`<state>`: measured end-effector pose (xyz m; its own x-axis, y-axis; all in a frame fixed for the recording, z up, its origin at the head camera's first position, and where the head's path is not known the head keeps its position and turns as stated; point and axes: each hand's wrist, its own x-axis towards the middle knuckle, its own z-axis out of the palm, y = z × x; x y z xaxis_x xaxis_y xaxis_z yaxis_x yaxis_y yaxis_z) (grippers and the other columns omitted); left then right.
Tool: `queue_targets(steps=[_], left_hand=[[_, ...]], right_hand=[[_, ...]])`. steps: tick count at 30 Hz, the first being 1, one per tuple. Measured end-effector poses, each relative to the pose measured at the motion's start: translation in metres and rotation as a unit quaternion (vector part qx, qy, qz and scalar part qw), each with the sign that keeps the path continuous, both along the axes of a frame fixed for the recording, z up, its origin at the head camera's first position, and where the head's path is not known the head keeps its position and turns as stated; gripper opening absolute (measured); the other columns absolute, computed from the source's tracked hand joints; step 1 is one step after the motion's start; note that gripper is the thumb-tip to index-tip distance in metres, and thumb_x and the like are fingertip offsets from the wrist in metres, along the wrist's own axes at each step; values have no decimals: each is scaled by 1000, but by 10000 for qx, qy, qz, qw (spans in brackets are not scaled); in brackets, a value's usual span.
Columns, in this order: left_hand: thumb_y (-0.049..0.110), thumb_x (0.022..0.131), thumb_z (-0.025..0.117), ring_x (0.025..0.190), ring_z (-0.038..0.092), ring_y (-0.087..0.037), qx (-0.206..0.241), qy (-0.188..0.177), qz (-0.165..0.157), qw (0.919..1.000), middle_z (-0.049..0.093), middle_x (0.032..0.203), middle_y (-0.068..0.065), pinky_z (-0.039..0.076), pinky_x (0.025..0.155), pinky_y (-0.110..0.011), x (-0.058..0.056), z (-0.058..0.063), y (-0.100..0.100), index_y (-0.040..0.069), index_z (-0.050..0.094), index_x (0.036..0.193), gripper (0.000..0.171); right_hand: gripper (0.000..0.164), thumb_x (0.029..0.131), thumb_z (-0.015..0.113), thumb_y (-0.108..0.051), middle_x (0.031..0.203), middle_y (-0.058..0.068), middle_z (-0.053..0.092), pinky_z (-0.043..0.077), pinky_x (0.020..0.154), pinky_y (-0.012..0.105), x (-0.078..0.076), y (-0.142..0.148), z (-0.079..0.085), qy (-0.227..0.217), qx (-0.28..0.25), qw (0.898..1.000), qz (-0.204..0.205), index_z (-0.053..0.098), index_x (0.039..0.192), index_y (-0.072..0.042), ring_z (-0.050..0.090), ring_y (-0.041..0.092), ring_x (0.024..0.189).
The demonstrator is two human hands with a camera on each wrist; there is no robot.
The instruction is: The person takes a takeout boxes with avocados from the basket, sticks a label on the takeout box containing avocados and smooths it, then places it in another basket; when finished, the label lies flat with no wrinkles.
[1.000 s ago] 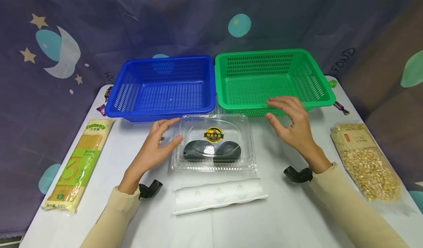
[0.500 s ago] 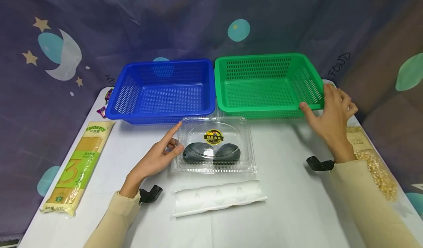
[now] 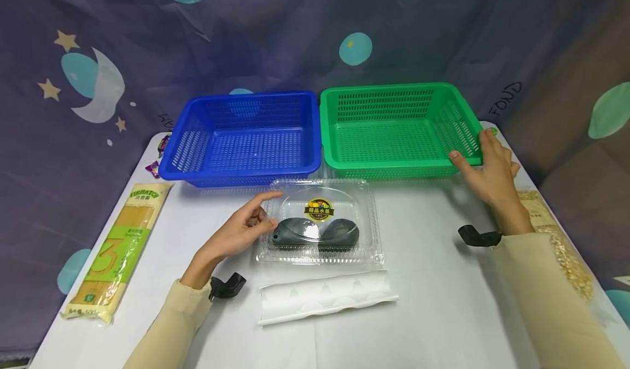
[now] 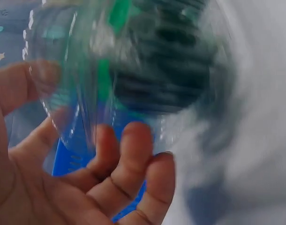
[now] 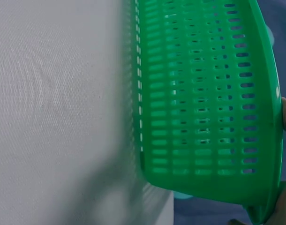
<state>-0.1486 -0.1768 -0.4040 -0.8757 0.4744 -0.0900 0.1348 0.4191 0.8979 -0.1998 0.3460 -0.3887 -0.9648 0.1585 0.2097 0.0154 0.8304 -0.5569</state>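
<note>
My right hand (image 3: 492, 175) grips the front right corner of the green basket (image 3: 394, 164), thumb on the front rim and fingers over the side rim. In the right wrist view, the basket's slotted wall (image 5: 199, 103) fills much of the picture, with only bits of the hand at the right edge. My left hand (image 3: 241, 228) is at the left side of a clear plastic box (image 3: 371, 216), index finger reaching over its upper left corner and thumb near its side. Through the lid show two dark rounded objects (image 3: 339, 233). The left wrist view is blurred around the box (image 4: 86, 93).
A blue basket (image 3: 240, 169) stands left of the green one. A curled white sheet (image 3: 327, 295) lies before the box. Spaghetti (image 3: 118, 251) lies at the left, a bag of corn kernels (image 3: 568, 259) at the right, partly behind my arm. Wrapped sweets (image 3: 153, 169) are by the blue basket.
My right hand has moved right, from in front of the green basket to its front right corner, and taken hold there. My left index finger now reaches a little further over the box.
</note>
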Motion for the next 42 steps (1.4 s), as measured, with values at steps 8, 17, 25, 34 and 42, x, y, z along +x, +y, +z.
queue_targets(steps=[8,17,25,34,42], left_hand=[[17,97,67,72,54,-16,546,-508,202,9970,57,96,-11,53,57,-33,5,6,0,31,49,149,56],[15,95,71,64,62,-12,598,-541,25,9967,46,116,-15,52,56,-28,5,17,-7,28,52,147,57],[15,96,70,59,55,-9,453,-318,-384,9977,43,120,-19,50,57,-26,8,27,-13,27,54,145,53],[8,97,66,61,57,-13,568,109,-819,9950,46,116,-19,51,56,-29,8,49,-15,15,51,147,52],[4,98,63,57,56,-21,575,477,-956,9926,44,100,-14,48,54,-29,-4,76,-15,10,49,147,51]], right_hand=[[92,99,50,-58,171,20,6,6,106,79,1,0,-2,-37,-62,9999,-80,12,163,-4,14,58,148],[91,100,51,-55,171,19,4,3,106,81,3,2,-4,-52,-170,9998,-103,11,164,-5,11,58,151],[89,100,50,-54,172,18,5,3,105,84,3,2,-5,42,-237,9997,-98,11,164,-6,7,50,156],[89,100,51,-54,172,15,2,-4,106,85,1,2,-7,87,-352,9993,-53,10,164,-7,4,47,157],[89,101,52,-52,172,15,1,-5,106,86,0,3,-7,26,-369,9993,9,9,164,-7,3,44,158]])
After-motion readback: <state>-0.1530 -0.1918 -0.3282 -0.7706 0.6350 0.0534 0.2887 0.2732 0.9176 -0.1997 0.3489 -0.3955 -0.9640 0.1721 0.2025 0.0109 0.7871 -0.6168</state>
